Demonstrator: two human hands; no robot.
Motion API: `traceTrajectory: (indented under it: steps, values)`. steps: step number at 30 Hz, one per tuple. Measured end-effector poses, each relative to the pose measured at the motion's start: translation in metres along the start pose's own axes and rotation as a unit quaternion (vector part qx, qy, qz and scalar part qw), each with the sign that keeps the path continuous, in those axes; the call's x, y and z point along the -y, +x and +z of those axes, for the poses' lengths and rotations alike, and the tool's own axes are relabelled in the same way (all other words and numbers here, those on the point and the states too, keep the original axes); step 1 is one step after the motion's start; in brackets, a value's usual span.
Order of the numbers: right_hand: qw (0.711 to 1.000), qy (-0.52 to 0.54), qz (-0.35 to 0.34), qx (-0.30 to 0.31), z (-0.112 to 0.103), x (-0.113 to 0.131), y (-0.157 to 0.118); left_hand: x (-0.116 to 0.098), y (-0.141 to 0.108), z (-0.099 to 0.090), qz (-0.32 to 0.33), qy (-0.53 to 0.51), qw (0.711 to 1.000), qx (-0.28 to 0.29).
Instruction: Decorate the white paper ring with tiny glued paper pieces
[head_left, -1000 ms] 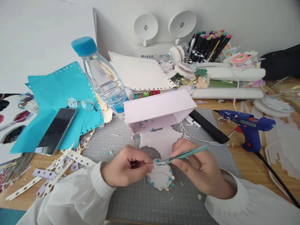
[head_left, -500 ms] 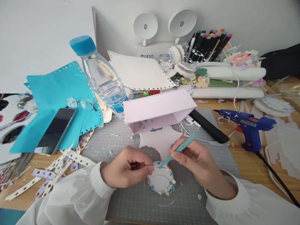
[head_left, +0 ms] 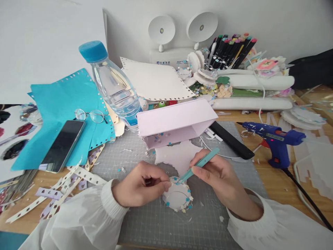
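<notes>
The left hand (head_left: 142, 187) shows its back, thumb and index finger meeting in a pinch, the other fingers curled in behind them. The right hand (head_left: 218, 182) faces it across a small gap, its thumb opposing the index finger in a pinch, the remaining fingers bent behind. From the fingers, the left arm (head_left: 80, 217) and right arm (head_left: 281, 225) run back, spreading outward.

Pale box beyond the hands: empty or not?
Not empty: the box holds small blue and pale pieces, visible through the open side facing the person.
</notes>
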State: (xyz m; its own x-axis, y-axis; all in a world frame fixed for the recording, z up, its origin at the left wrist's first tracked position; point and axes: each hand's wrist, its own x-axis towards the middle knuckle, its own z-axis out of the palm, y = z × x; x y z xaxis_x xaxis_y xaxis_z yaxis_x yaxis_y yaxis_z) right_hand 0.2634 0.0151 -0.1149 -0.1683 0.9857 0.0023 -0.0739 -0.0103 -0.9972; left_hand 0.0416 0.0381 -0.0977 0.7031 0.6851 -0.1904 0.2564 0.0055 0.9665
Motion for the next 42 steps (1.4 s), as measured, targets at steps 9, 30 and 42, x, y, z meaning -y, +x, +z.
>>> traceTrajectory:
  steps: [9,30,42]
  values:
    - [1.000,-0.006,-0.012,-0.010,-0.0014,-0.0021,-0.0011,-0.0002,-0.0002,-0.0004,-0.007,-0.004,1.000,-0.014]
    - [0.996,-0.064,-0.055,-0.026,0.0054,0.0026,-0.0009,-0.0043,0.0036,0.0011,-0.049,0.041,0.997,-0.033]
    - [0.992,-0.091,-0.090,-0.014,0.0068,0.0020,-0.0009,-0.0082,0.0060,0.0033,-0.059,0.037,0.997,-0.037]
